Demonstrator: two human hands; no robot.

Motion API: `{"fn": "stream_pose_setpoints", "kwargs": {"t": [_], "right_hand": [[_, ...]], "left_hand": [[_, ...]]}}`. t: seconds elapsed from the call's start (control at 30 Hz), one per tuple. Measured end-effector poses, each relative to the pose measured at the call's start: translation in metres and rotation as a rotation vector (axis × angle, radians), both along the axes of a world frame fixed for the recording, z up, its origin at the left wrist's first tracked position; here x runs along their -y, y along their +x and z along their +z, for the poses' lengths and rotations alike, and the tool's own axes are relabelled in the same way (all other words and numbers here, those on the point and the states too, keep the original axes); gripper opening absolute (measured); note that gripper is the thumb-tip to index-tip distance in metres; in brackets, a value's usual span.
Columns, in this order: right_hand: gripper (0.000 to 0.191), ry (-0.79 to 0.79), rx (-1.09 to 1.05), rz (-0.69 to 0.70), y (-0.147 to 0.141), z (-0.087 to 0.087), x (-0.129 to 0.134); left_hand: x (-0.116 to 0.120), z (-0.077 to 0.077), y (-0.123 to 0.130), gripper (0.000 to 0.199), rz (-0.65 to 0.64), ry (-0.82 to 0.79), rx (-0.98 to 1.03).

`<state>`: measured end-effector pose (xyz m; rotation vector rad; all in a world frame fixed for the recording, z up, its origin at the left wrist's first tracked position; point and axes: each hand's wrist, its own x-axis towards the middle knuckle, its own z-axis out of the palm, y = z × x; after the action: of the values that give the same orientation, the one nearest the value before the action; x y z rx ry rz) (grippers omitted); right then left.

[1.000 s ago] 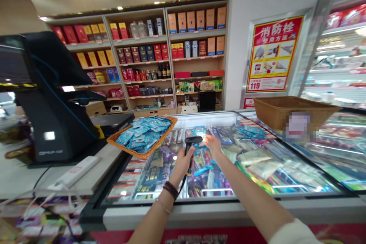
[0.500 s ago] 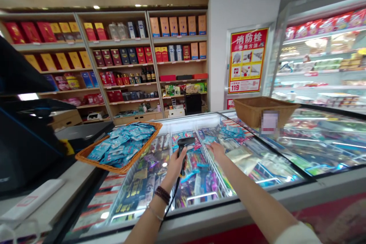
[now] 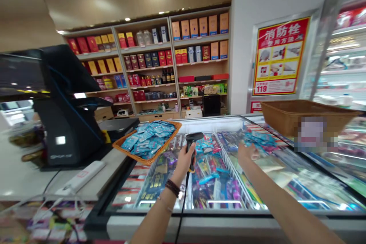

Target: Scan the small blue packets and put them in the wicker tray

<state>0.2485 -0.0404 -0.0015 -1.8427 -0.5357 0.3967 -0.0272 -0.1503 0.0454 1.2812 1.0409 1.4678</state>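
Glass-topped chest freezer (image 3: 148, 224) with a pale rim, shop setting. Left hand (image 3: 185, 159): fingers closed around a black, pistol-shaped handheld scanner (image 3: 195, 137) above the freezer. Right hand (image 3: 247, 154): fingers curled near a loose heap of flat blue packets (image 3: 261, 139); grip cannot be told. Outward: orange wicker basket (image 3: 148, 161) of similar packets (image 3: 151, 137), left; brown, tapered basket (image 3: 281, 120), right.

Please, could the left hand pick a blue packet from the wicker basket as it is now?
Probably not easily: the left hand is closed around the black scanner. The way itself looks free, since the wicker basket is open on top, with blue packets heaped inside.
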Motion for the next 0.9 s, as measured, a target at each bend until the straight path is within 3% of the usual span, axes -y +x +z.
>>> {"fn": "stream_pose_setpoints", "kwargs": {"t": [0.13,0.3,0.37,0.5,0.67,0.8,0.9], "right_hand": [[0.073,0.099,-0.052,0.202,-0.069,0.007,-0.012],[0.034,0.357,-0.087,0.736,-0.186,0.031,-0.010],[0.023,0.365,-0.005,0.913,-0.236,0.040,-0.002],[0.023,0.264,0.218,1.169,-0.314,0.052,0.019],[0.035,0.053,0.436,1.171,-0.357,0.058,0.036],[0.046,-0.026,0.527,1.112,-0.371,0.062,0.039],[0.043,-0.086,0.574,1.069,-0.374,0.063,0.035]], "left_hand": [[0.011,0.018,-0.039,0.088,0.105,0.033,0.013],[0.029,0.025,-0.101,0.089,0.278,0.041,0.000],[0.035,0.021,-0.125,0.088,0.349,0.047,-0.004],[0.050,0.013,-0.164,0.091,0.454,0.019,-0.006],[0.063,0.002,-0.196,0.092,0.562,0.027,-0.029],[0.062,-0.014,-0.211,0.095,0.662,0.021,-0.017],[0.061,-0.025,-0.219,0.094,0.684,0.006,-0.018]]}}
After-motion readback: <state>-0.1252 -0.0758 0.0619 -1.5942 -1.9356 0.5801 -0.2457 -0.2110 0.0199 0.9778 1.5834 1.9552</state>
